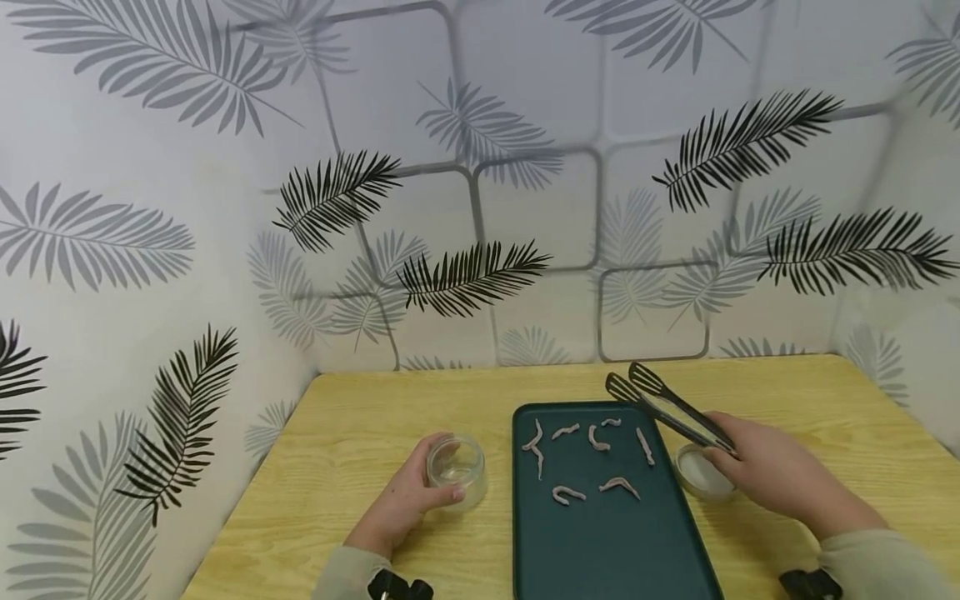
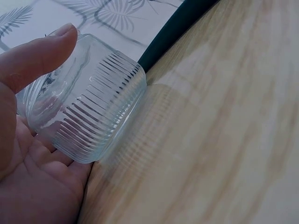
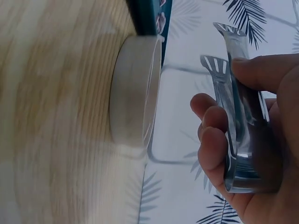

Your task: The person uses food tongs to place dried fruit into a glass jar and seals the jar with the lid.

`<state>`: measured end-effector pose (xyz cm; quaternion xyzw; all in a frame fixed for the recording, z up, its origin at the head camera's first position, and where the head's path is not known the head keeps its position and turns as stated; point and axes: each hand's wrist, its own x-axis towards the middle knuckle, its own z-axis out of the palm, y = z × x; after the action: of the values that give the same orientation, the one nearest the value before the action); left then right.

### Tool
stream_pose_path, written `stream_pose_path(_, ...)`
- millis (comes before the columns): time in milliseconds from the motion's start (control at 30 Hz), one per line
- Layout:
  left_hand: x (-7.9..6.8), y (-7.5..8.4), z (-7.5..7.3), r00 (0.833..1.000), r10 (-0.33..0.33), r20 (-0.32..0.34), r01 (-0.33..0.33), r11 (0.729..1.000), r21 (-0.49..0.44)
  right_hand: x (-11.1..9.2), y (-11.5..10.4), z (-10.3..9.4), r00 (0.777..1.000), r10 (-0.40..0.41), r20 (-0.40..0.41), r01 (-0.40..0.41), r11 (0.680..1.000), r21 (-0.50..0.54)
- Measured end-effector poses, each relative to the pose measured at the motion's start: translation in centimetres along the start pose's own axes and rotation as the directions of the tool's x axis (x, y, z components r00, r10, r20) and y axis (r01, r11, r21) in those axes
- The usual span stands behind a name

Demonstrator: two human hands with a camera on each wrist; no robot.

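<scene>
My left hand (image 1: 408,492) grips a clear glass jar (image 1: 468,492) by its sides, thumb on the near side. Its ribbed wall (image 2: 103,98) shows in the left wrist view, its base right at the wooden tabletop. In my right hand (image 1: 776,467) are metal tongs (image 1: 675,412), held between thumb and curled fingers. Their slotted tips are apart with nothing between them, over the far right corner of a dark green tray (image 1: 600,550). Several pinkish worm-like pieces (image 1: 618,484) lie scattered on the tray's far half. Below the right hand stands a shallow round white dish (image 3: 133,91).
The light wooden table (image 1: 375,417) backs onto a wall (image 1: 525,317) papered with feather-like leaves. Between the jar and the white dish lies the tray, its raised rim (image 1: 516,517) running toward the near edge of the view.
</scene>
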<state>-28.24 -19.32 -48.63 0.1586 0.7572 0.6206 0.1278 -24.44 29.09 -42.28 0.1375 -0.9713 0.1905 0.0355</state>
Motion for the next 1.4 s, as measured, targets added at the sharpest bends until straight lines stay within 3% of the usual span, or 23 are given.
stream_pose_path(400, -0.4, 0.6, 0.1, 1.000, 0.002, 0.014, -0.001, 0.999, -0.035, 1.7, -2.4, 1.5, 0.995, -0.066, 0.070, 0.067, 0.998, -0.019)
stream_pose_path(833, -0.3, 0.6, 0.1, 1.000, -0.014, 0.011, 0.014, 1.000, -0.026, 2.7, -3.5, 2.6, 0.989, -0.051, 0.135, 0.052, 0.999, -0.009)
stream_pose_path(1400, -0.1, 0.3, 0.2, 1.000, -0.018, 0.003, 0.018, 1.000, -0.012, 2.5, -3.3, 2.7, 0.989, -0.110, 0.102, 0.115, 0.992, -0.047)
